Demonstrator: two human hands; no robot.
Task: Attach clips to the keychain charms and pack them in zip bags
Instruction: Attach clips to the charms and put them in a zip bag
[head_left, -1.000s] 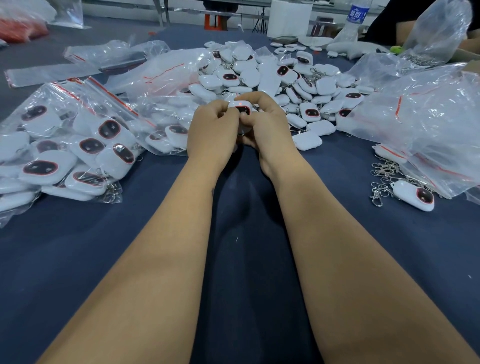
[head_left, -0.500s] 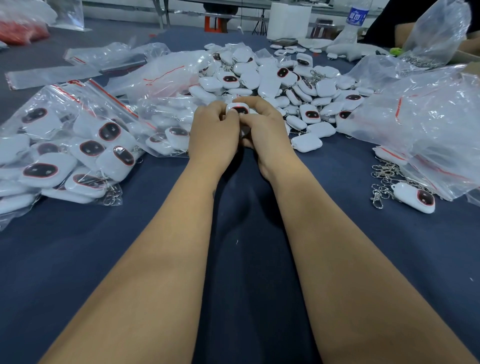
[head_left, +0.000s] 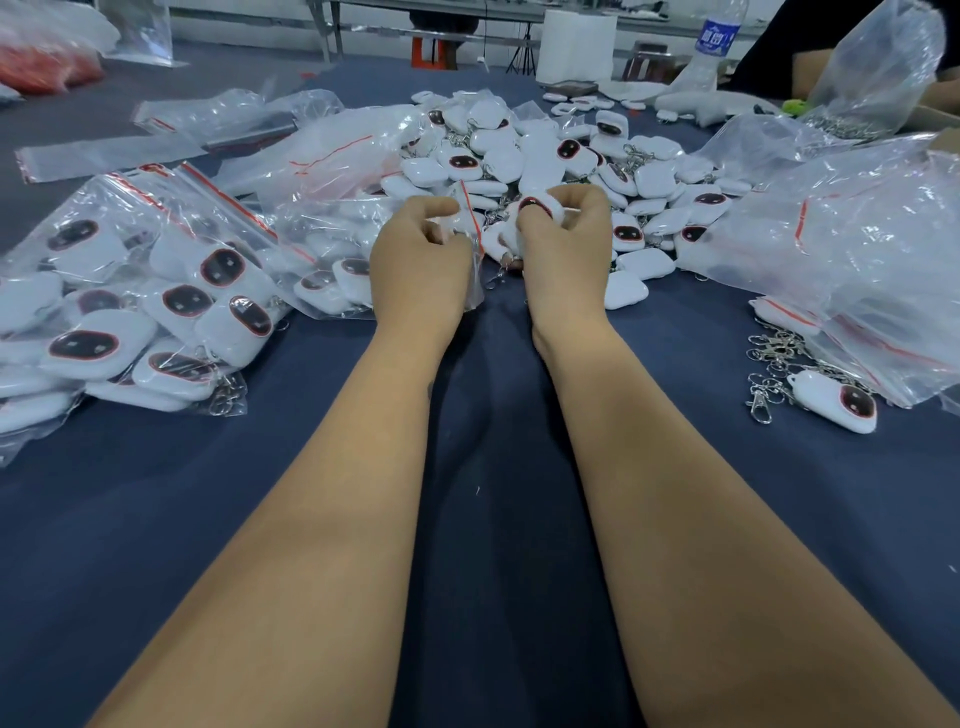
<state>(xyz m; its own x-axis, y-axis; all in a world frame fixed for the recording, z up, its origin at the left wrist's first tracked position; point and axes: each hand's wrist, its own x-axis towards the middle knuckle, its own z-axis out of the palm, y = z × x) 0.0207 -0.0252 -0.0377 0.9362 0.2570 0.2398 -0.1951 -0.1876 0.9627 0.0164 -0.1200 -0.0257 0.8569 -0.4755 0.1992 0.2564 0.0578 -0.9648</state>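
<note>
My right hand grips a white keychain charm with a dark red-rimmed face; its metal clip dangles below. My left hand pinches a small clear zip bag with a red seal line, right beside the charm. Both hands hover over the near edge of a big pile of loose white charms on the dark blue table.
Packed bags of charms lie at the left. At the right a large clear bag, loose metal clips and one clipped charm. Far back stand a water bottle, a white roll and another person's arm.
My hands have drawn apart. The left hand now holds a zip bag that was not seen before, and the right hand keeps the charm alone.
</note>
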